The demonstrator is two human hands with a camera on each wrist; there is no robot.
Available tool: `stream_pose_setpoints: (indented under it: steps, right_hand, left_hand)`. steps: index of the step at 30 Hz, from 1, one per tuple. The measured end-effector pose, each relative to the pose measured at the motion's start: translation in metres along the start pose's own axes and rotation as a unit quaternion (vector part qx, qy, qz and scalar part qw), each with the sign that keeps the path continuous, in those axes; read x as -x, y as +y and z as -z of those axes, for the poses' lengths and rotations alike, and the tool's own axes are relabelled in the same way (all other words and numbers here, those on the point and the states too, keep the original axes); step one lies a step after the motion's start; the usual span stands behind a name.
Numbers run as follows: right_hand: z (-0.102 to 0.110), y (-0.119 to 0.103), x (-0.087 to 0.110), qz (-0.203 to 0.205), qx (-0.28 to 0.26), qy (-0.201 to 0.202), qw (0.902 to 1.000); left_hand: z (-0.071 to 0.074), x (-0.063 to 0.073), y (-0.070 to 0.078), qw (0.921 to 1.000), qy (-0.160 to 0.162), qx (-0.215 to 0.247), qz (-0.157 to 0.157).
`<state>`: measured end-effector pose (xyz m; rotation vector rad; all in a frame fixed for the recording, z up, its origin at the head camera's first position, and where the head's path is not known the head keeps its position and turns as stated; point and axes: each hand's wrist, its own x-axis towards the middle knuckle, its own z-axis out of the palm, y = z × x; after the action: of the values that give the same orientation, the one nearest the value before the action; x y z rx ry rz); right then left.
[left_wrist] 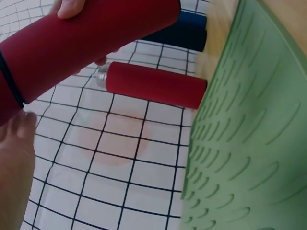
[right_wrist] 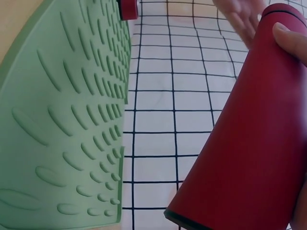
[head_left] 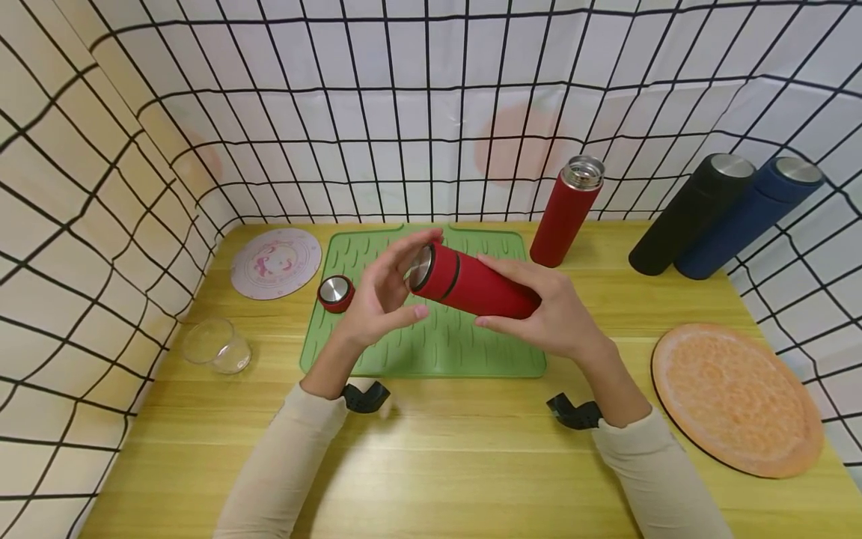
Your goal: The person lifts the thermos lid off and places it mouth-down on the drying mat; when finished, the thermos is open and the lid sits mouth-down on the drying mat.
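A red thermos flask point(head_left: 494, 290) with a steel-topped lid point(head_left: 422, 266) is tilted over the green mat point(head_left: 438, 359), lid end to the left. My right hand point(head_left: 555, 307) grips its body near the base; in the right wrist view the thumb lies along the red side. Around the lid end my left hand point(head_left: 377, 299) is spread, fingers behind and thumb below, relaxed rather than curled. The left wrist view shows part of that left hand point(left_wrist: 17, 158) beside the flask. On the mat's left edge sits a small red cap point(head_left: 335, 293) with a steel top.
An uncapped red flask point(head_left: 564, 221) stands behind the mat's right corner. Black point(head_left: 690, 217) and blue flasks point(head_left: 747, 221) stand farther right. A clear glass point(head_left: 232, 353) and a pink round mat point(head_left: 277, 262) are at left, an orange round board point(head_left: 737, 400) at right.
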<state>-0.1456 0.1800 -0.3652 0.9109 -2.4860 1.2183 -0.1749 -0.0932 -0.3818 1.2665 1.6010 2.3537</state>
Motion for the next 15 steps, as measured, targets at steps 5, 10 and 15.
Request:
stream_pose_setpoints:
  steps: [5,10,15]
  right_hand:
    - [0.0026,-0.0005,0.0016,-0.007,-0.014,-0.002,0.9999]
    - [0.0015,-0.0012,0.0007,-0.001,-0.01,-0.006,0.9999]
    - [0.0005,-0.0012,-0.0002,0.0,-0.007,-0.01,0.9999]
  left_hand:
    - [0.0003,0.0006,0.0014,0.9995,0.011,0.029,0.0]
    - [-0.0019,0.0015,-0.0008,0.9964,0.081,0.009,0.021]
    - [-0.0028,0.0004,-0.0027,0.9997,0.024,0.006,0.002]
